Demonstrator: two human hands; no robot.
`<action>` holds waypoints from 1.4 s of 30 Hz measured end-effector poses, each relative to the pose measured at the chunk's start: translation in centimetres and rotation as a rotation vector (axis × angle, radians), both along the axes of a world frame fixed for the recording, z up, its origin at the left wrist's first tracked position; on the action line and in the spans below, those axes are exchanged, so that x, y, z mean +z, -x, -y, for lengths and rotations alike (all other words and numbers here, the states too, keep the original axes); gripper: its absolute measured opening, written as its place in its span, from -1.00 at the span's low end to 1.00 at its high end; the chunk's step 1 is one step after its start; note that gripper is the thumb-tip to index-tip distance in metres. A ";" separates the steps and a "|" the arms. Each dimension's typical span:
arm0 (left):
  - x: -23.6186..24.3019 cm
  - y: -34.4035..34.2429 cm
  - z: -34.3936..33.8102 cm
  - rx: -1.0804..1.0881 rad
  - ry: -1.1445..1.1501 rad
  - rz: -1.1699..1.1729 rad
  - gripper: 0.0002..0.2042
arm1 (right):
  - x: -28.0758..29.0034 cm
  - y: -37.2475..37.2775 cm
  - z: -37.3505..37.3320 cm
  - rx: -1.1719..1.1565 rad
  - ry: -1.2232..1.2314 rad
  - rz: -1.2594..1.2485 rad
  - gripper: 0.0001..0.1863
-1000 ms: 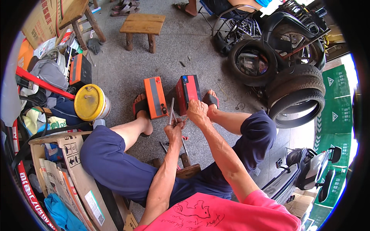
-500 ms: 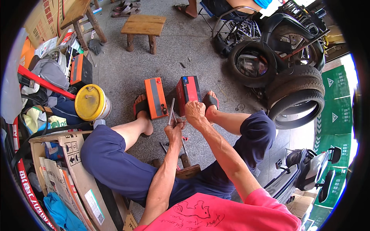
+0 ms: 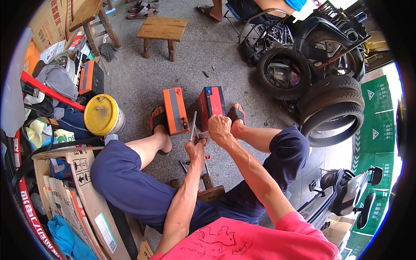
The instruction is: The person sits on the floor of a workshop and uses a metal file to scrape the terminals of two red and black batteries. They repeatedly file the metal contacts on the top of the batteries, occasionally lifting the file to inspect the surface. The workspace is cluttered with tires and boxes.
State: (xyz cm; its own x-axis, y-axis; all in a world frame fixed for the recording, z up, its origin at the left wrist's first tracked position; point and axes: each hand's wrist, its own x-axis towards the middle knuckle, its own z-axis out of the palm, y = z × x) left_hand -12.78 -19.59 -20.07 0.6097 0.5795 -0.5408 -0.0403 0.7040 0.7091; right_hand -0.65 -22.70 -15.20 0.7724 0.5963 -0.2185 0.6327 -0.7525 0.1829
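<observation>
While the left grip (image 3: 196,145) clasps a metal tool (image 3: 193,124), the right grip (image 3: 220,126), hold unclear, curls at the red battery (image 3: 214,102); likely heavy, stiff; grasp both sides.

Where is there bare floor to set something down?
Bare floor lies between the low wooden stool and the orange battery; more, with small scraps, between the red battery and the tires. Crowded: left, around the yellow-lidded bucket.

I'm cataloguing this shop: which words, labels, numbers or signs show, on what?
Described, not quoted:
Pink shirt: dark script.
Lower-left carton: handling symbols; label unreadable.
Green panels: triangle signs; small print unreadable.
Red strip: white characters.
Upper-left cardboard: red characters.
Red-black battery: blue mark, unreadable.
</observation>
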 end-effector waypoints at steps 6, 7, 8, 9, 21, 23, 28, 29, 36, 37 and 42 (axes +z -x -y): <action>-0.4 0.0 -0.1 0.019 0.006 -0.001 -0.88 | 3.2 0.3 -0.7 -0.090 -0.079 -0.077 -0.90; -0.4 0.0 0.0 0.018 0.000 0.007 -0.88 | 3.1 0.2 -0.6 -0.091 -0.084 -0.082 -0.91; -0.4 -0.1 0.1 0.017 0.006 0.009 -0.88 | 2.9 0.1 -0.5 -0.092 -0.088 -0.088 -0.92; -0.4 -0.1 0.1 0.017 0.011 0.012 -0.88 | 2.8 0.0 -0.4 -0.099 -0.099 -0.086 -0.92; -0.3 0.0 0.0 0.007 0.008 -0.007 -0.88 | 2.4 -0.8 0.5 -0.193 -0.289 -0.208 -0.82; -0.5 0.1 0.0 0.005 0.000 -0.008 -0.88 | 2.3 -1.0 0.5 -0.198 -0.283 -0.212 -0.81; -0.4 -0.1 0.1 0.016 0.004 -0.018 -0.89 | 1.9 -1.1 0.7 -0.207 -0.260 -0.208 -0.80; -0.4 -0.1 0.0 0.012 0.001 -0.023 -0.89 | 1.9 -1.1 0.7 -0.209 -0.262 -0.201 -0.80; -0.6 -0.2 0.1 0.021 -0.001 -0.021 -0.88 | 1.4 -0.9 1.2 -0.190 -0.382 -0.173 -0.81; -0.6 -0.2 0.1 0.027 0.002 -0.018 -0.88 | 1.4 -0.9 1.3 -0.184 -0.383 -0.175 -0.82; -1.0 -0.2 0.1 0.031 0.018 0.005 -0.88 | 1.0 -1.2 1.2 -0.157 -0.263 -0.160 -0.92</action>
